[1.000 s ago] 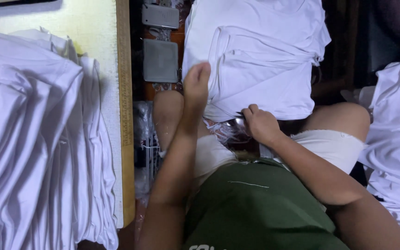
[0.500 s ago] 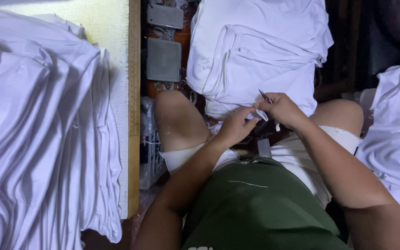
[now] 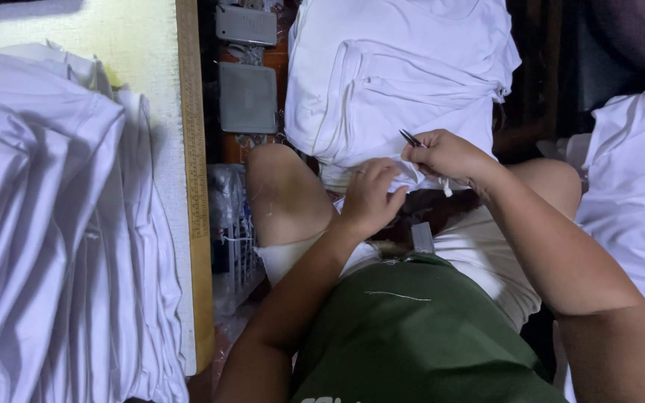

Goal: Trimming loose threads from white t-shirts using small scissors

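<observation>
Seated worker, head view looking down at the lap. Left hand (image 3: 371, 198) gripped a bunched fold of the white garment (image 3: 404, 89), fingers curled and pressed into the cloth just below the pile's lower edge. Right hand (image 3: 449, 155) was closed in a pinch around small thread snips (image 3: 410, 138), whose dark tip stuck out toward the upper left, just above the held fold. Whether the blades were parted could not be told. The garment lay on top of a stack of white cloth resting against the knees, directly ahead of both hands.

Judgement on the step: the trimming appeared to call for the fold to be held taut between the left fingers, so that any loose thread stood clear of the fabric, with the tip kept flat to the seam and away from the left fingertips, which sat very near it.

Edges and room: the wooden edge of the bench (image 3: 192, 186) ran along the left, beside the left knee, with a heap of white shirts (image 3: 54, 224) on it. Two grey boxes (image 3: 248, 97) lay beyond the knee. More white cloth (image 3: 636, 194) was piled at the right. Elbows were hemmed on both sides; open room seemed limited to the lap and the space just over the stack.
</observation>
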